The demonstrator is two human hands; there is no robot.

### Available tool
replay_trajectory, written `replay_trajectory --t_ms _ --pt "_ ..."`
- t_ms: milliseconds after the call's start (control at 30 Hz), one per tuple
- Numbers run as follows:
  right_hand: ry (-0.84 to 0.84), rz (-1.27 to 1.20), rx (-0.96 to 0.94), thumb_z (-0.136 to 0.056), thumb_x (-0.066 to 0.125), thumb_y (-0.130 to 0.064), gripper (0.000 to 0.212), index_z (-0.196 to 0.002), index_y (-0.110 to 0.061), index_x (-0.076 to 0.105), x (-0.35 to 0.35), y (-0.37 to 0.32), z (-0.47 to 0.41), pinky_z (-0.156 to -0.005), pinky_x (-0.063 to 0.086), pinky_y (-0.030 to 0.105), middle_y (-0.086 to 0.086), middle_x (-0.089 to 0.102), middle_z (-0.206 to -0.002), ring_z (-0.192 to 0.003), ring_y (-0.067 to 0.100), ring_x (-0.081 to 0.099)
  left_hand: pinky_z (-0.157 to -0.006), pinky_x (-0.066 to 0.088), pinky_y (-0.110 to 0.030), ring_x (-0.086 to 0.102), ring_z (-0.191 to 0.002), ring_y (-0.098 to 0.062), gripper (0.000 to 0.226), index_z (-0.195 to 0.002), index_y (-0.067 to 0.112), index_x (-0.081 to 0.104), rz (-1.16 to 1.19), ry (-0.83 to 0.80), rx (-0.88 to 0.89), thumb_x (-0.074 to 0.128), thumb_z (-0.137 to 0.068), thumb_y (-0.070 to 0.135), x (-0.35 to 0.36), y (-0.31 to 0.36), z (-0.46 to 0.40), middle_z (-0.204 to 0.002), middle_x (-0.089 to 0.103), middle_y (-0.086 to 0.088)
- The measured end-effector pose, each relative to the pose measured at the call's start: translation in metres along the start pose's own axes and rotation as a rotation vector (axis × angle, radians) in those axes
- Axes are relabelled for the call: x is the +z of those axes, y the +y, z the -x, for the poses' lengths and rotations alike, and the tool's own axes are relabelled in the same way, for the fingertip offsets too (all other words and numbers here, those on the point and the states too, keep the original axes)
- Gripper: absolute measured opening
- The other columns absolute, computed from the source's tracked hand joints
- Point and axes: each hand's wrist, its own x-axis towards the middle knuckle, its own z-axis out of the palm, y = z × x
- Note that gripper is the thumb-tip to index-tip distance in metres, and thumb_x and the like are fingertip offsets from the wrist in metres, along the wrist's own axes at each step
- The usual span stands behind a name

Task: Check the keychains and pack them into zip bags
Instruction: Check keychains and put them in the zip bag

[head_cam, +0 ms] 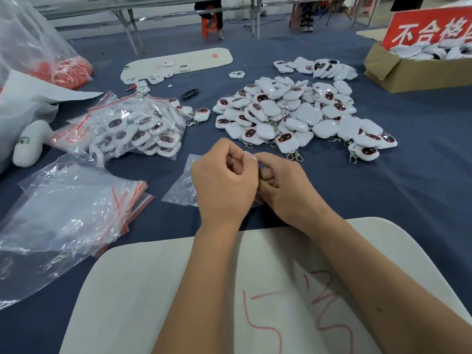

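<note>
Far left we see a big clear sack [24, 34] with red bits [69, 72] inside, and a white plush [29, 143] lying below it. Next, a stack of empty zip bags [76, 208] hangs toward the near-left table edge. Behind it sits a heap of packed bags [132, 126], each holding a white keychain with a dark face.

Centre: our left hand [223, 180] and right hand [283, 186] meet, fingers curled, both pinching one zip bag [182, 186] that lies flat on the blue cloth [408, 187]; what is in it we cannot tell, the hands cover it. Our forearms cross a white board [143, 290] with red scrawl at the near edge.

Just beyond the hands is the loose keychain pile [293, 116], its metal clips trailing almost to our fingers. A smaller keychain cluster [316, 69] lies behind it, and a white tray [184, 61] with shell parts sits back left, a black tool [190, 93] near it.

Far right a cardboard box [398, 72] with a red sign [429, 26] holds more keychains. Bare cloth right of the hands gives room to move
</note>
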Motion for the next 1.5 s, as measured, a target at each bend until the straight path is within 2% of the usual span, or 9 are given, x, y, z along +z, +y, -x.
replay_trajectory --t_ms 267,400,567,667,767,900,1100,1267,1500 --pt "0.062 -0.137 -0.04 -0.095 0.059 0.01 0.025 -0.099 -0.009 0.076 -0.002 0.0 0.002 -0.074 0.052 0.023 -0.004 0.076 -0.083 -0.075 0.007 0.07 -0.052 0.041 -0.02 0.055 -0.056 -0.016 0.02 -0.068 0.01 0.059 -0.007 0.064 0.01 0.071 -0.084 0.012 0.002 0.0 0.0 -0.054 0.055 0.008" --pt "0.412 0.344 -0.178 -0.098 0.066 -0.012 0.014 -0.105 -0.015 0.078 -0.011 0.004 0.0 -0.09 0.051 0.034 -0.007 0.076 -0.108 -0.106 0.016 0.063 -0.053 0.041 -0.021 0.054 -0.055 -0.015 0.019 -0.069 0.014 0.057 0.021 0.032 -0.011 0.069 -0.084 0.012 0.005 -0.003 0.0 -0.055 0.054 0.007" --pt "-0.057 0.859 0.186 -0.104 0.048 -0.031 0.057 -0.16 -0.03 0.035 -0.02 0.013 -0.006 -0.127 0.015 0.049 0.003 0.021 -0.172 -0.16 0.026 0.008 -0.061 0.045 -0.03 0.055 -0.059 -0.013 0.019 -0.071 0.016 0.057 -0.053 -0.375 -0.022 0.066 -0.088 0.015 0.022 -0.003 0.012 -0.059 0.06 0.003" --pt "0.113 0.709 0.073 -0.096 0.058 -0.015 0.043 -0.139 -0.02 0.06 -0.018 0.012 -0.004 -0.11 0.037 0.035 0.003 0.064 -0.134 -0.136 0.029 0.045 -0.059 0.039 -0.024 0.051 -0.059 -0.009 0.024 -0.069 0.021 0.052 -0.068 -0.421 -0.083 0.068 -0.087 0.017 0.025 -0.007 0.011 -0.058 0.057 0.008" --pt "0.334 0.676 0.089 -0.093 0.066 -0.011 0.04 -0.131 -0.021 0.067 -0.018 0.011 -0.003 -0.096 0.035 0.027 0.005 0.061 -0.125 -0.127 0.027 0.043 -0.059 0.042 -0.026 0.052 -0.059 -0.009 0.023 -0.07 0.02 0.055 -0.084 -0.42 -0.12 0.068 -0.089 0.019 0.024 -0.008 0.01 -0.059 0.058 0.007" --pt "0.109 0.812 0.211 -0.102 0.057 -0.02 0.049 -0.15 -0.031 0.054 -0.018 0.014 -0.007 -0.115 0.034 0.045 0.006 0.047 -0.154 -0.145 0.031 0.032 -0.067 0.047 -0.037 0.056 -0.065 -0.017 0.015 -0.076 0.017 0.06 -0.172 -0.44 -0.062 0.067 -0.088 0.019 0.023 -0.004 0.011 -0.064 0.061 0.005" --pt "0.336 0.647 0.13 -0.094 0.069 -0.017 0.013 -0.106 -0.018 0.074 -0.021 0.016 -0.005 -0.082 0.037 0.029 0.0 0.071 -0.101 -0.106 0.027 0.055 -0.073 0.048 -0.035 0.059 -0.076 -0.019 0.007 -0.079 0.017 0.063 -0.207 -0.37 -0.101 0.064 -0.085 0.014 0.021 -0.004 0.008 -0.076 0.064 0.005" --pt "0.109 0.781 0.093 -0.102 0.061 -0.035 0.049 -0.15 -0.029 0.052 -0.014 0.014 -0.006 -0.099 0.034 0.04 -0.006 0.056 -0.143 -0.129 0.027 0.037 -0.074 0.053 -0.032 0.061 -0.072 -0.014 0.011 -0.081 0.014 0.066 -0.067 -0.301 -0.18 0.063 -0.084 0.003 0.019 -0.008 0.006 -0.072 0.066 0.005" --pt "0.217 0.288 -0.072 -0.083 0.08 -0.004 0.065 -0.142 -0.019 0.058 -0.018 0.015 -0.003 -0.093 0.054 0.029 -0.009 0.067 -0.125 -0.108 0.012 0.067 -0.075 0.06 -0.043 0.071 -0.075 -0.019 0.005 -0.095 0.017 0.069 0.112 -0.19 -0.364 0.065 -0.097 0.019 0.017 -0.011 0.001 -0.082 0.072 0.002"
